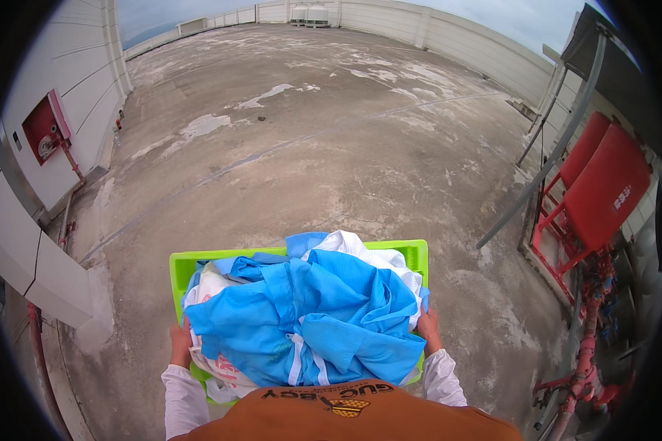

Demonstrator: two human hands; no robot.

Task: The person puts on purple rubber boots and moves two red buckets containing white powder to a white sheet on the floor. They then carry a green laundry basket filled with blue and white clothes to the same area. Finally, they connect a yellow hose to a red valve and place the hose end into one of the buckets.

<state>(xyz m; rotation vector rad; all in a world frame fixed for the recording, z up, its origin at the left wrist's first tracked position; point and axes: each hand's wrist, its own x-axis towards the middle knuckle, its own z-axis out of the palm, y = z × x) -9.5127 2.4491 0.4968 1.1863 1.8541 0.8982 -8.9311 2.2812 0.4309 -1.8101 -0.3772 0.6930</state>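
In front of my body is a bright green plastic basket (417, 256), heaped with crumpled cloth. A blue garment (324, 294) with white ties lies on top, and white cloth (349, 242) shows at the far side and along the edges. My left hand (180, 342) grips the basket's left side, and my right hand (429, 331) grips its right side. Both sets of fingers are partly hidden behind the rim and the cloth. White sleeves cover both forearms.
Stained concrete floor (272, 162) stretches ahead to a pale parapet wall (449, 37) with white tanks (309, 15) beside it. A red hose cabinet (45, 128) is on the left wall. At right stand red tanks (610, 184), red pipes (585, 360) and a slanting metal pole (544, 169).
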